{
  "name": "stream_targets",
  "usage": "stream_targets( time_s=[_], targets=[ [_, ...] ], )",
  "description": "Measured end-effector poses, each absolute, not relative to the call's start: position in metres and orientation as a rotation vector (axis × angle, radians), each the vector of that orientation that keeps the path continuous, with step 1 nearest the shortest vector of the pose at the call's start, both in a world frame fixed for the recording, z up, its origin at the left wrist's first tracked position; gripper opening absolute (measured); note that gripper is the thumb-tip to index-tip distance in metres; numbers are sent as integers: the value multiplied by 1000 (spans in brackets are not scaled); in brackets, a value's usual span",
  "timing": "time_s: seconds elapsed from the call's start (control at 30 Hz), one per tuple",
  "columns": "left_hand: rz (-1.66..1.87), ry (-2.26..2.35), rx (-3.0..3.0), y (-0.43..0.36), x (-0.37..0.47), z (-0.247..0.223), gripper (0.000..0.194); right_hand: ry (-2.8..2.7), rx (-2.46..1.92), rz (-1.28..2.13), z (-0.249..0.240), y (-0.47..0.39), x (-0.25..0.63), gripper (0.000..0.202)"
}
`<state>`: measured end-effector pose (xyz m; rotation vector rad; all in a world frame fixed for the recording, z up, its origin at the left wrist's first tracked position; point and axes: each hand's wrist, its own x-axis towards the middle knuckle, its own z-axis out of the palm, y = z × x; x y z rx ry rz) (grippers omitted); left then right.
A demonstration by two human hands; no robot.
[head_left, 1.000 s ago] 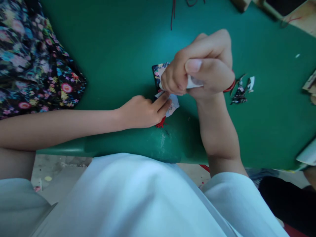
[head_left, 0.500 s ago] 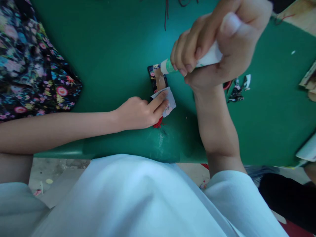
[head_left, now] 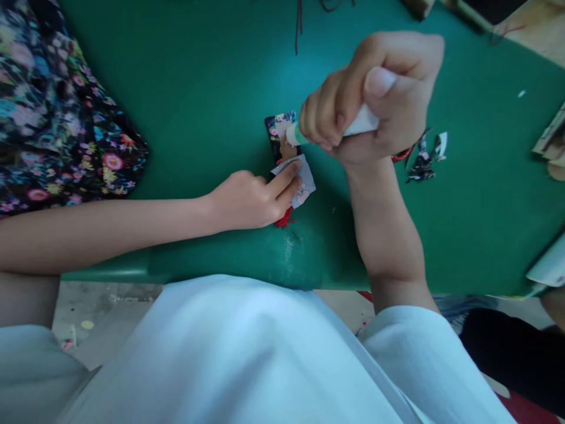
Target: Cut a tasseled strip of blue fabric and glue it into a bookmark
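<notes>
Fingers on the right hand (head_left: 371,97) are curled tight around a white tube (head_left: 362,122), with the thumb lying over it. That fist hangs over the green table (head_left: 198,118), knuckles to the far side, and its arm comes up from the near right. The tube slants down to the left, and its white tip is right at the brown patch (head_left: 288,148) on a small flowered strip (head_left: 272,132). The strip lies on the table in front of the person, near the middle.

The left hand (head_left: 256,197) lies low, its arm stretched in from the left. Its fingers are bent and close together, with their tips on a pale flap (head_left: 308,184) at the strip's near end. The thumb is hidden, so I can't tell if they pinch it or just press. A red tassel (head_left: 285,219) pokes out on the near side.

Half a second ago the right fist was bigger to see and farther to the right, and the tip was at the strip's far right side. Now the tip has come nearer. The left hand has stayed put.
</notes>
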<state>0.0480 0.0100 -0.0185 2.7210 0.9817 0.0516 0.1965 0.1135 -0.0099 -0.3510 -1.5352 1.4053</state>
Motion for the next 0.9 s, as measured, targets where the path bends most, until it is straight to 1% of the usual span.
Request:
stream_targets(
  time_s=[0.13, 0.23, 0.43, 0.8, 0.9],
  targets=[
    [63, 961, 2774, 10, 48, -21, 49, -1536, -408, 1414, -6, 104, 197, 28],
    [104, 956, 2811, 11, 48, -24, 48, -1545, -337, 1456, -4, 99, 198, 29],
    [199, 991, 2694, 10, 48, -30, 45, -1564, -298, 1544, -3, 96, 196, 28],
    [163, 973, 2732, 11, 47, -27, 47, -1483, -309, 1387, -9, 93, 187, 28],
    [130, 982, 2710, 11, 47, -26, 48, -1512, -314, 1413, -7, 94, 189, 28]
  ],
)
